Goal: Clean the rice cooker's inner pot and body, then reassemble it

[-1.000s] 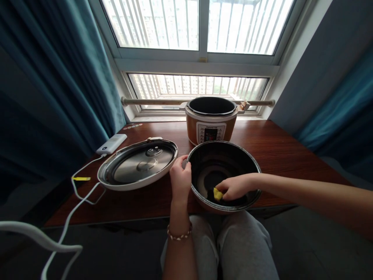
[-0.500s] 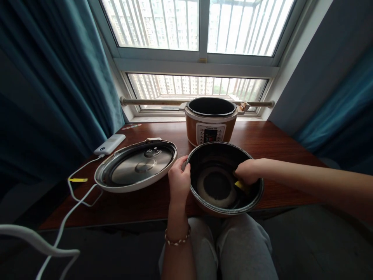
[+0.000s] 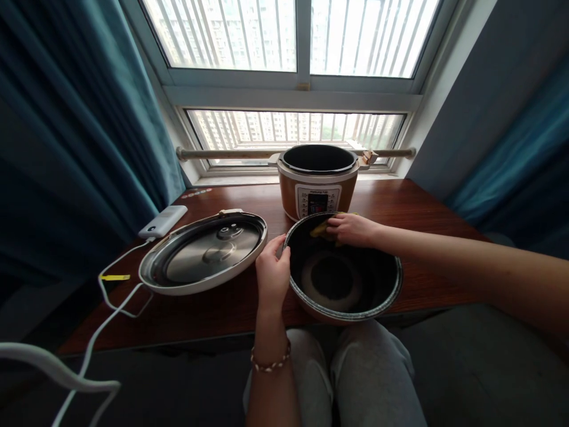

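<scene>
A dark inner pot [image 3: 338, 308] with a pale ring on its bottom sits tilted toward me at the table's front edge, above my knees. My left hand [image 3: 272, 267] grips its left rim, thumb on the inside and fingers outside. Against the far inner wall, my right hand [image 3: 351, 229] is closed on a yellow cloth [image 3: 320, 229], partly hidden by the fingers. Just behind the pot stands the brown and white electric cooker body [image 3: 291, 190], its top uncovered. Left of my left hand, the round cooker lid [image 3: 213, 252] lies with its metal inner side up.
The reddish-brown wooden table [image 3: 391, 201] stands against a barred window. At its left are a white power bank [image 3: 163, 222] and a white cable [image 3: 104, 326] with a yellow tag [image 3: 115, 277]. A blue curtain [image 3: 89, 107] hangs on the left.
My right hand has moved with the yellow cloth from the pot's right inner side up and left to the far inner wall. The left hand keeps its hold on the rim.
</scene>
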Demonstrator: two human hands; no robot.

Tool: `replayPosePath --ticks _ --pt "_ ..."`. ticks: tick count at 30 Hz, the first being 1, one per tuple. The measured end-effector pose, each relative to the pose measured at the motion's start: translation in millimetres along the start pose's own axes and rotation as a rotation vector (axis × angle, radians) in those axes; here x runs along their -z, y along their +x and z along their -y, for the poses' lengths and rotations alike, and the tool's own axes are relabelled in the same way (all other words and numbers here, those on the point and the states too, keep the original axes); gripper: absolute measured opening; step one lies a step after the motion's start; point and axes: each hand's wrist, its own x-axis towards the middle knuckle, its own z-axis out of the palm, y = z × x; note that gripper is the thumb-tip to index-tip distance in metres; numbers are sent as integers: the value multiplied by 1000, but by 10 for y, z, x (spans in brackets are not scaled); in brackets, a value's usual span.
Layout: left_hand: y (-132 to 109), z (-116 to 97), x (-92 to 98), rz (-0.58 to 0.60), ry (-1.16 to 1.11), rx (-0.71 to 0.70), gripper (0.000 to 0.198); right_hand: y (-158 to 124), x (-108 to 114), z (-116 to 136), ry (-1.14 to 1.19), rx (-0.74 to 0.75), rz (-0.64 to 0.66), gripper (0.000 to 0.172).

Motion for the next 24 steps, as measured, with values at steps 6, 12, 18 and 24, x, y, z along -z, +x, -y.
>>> replayPosePath --ticks 6,12,18,24 --pt "2 6 -46 -36 -22 73 27 -441 -31 231 -120 -251 50 20" --pt "1 29 -72 -44 -28 99 27 -700 141 674 113 -536 231 9" --pt "0 48 -88 -41 9 86 25 -658 195 1099 489 -345 157 24" --pt "-6 -77 15 -94 252 -82 34 -485 36 1353 705 -386 -134 32"
